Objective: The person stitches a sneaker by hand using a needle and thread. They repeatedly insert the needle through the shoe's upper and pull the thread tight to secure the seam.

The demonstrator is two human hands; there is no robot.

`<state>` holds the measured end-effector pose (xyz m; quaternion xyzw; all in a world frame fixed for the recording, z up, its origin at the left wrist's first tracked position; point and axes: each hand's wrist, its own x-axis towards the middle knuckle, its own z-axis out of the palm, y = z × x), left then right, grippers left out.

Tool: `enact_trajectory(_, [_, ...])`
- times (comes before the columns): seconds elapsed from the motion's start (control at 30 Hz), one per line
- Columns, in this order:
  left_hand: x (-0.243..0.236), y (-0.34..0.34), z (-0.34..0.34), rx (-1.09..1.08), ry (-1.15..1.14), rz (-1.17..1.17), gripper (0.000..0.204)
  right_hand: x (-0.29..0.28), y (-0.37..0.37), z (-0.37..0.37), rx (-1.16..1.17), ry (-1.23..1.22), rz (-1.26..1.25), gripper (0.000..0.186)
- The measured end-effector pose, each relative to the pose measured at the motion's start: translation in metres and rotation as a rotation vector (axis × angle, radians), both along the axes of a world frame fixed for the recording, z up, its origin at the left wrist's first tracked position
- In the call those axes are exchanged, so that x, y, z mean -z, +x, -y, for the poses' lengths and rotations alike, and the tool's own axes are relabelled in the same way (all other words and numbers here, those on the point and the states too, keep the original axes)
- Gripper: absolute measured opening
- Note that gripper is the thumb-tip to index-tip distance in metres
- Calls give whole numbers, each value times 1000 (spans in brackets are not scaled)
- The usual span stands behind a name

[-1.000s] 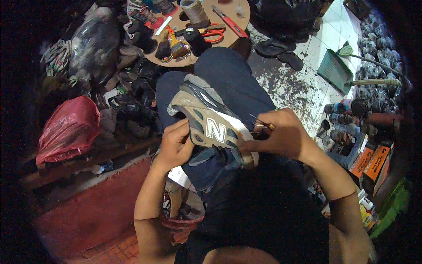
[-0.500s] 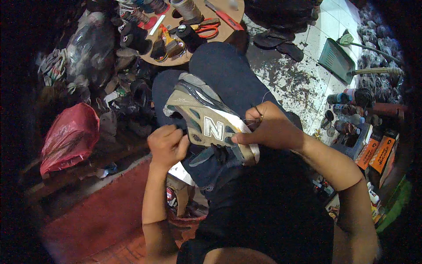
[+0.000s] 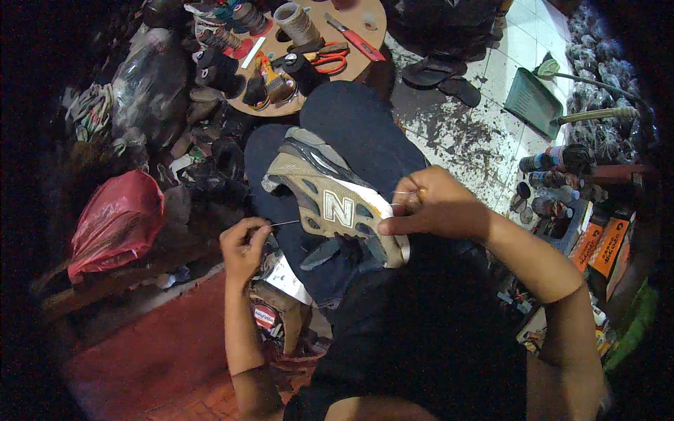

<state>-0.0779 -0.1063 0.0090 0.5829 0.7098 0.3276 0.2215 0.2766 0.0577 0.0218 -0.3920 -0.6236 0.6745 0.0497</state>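
Note:
A tan and grey sneaker (image 3: 316, 186) with a white midsole lies on its side across my dark-trousered thighs, a large pale emblem on its flank. My right hand (image 3: 442, 207) grips its near right end, thumb on the upper and fingers at the sole edge. Beside those fingers show thin pale strands of thread. My left hand (image 3: 246, 245) is apart from the shoe, its thumb and forefinger pinched on a taut thread (image 3: 284, 223) that runs to the shoe's opening side. Where the thread passes inside the shoe is hidden.
Ahead, a round wooden table (image 3: 358, 67) bears thread spools (image 3: 298, 24), orange-handled scissors (image 3: 333, 59) and a red utility knife (image 3: 354, 38). A green dustpan (image 3: 533, 105) lies on the littered tiles. A red plastic bag (image 3: 119, 224) sits left; orange boxes (image 3: 607, 249) stand right.
My left hand has drawn away from the shoe to the left and slightly down, and the thread now shows stretched between them. My right hand keeps its grip on the shoe.

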Motion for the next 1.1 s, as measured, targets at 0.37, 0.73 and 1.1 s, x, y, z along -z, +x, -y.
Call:
enact_trajectory(0.37, [-11,36,-14,46,126,1577,17,-28,71,9,428,173,-3,33])
enact_trajectory(0.73, [12,83,-59,171,-64,309,37,-13,43,39,-64,579,-27,41])
enact_trajectory(1.1, [19,81,-65,391,-190,262,69,-28,44,27,-155,663,96,41])
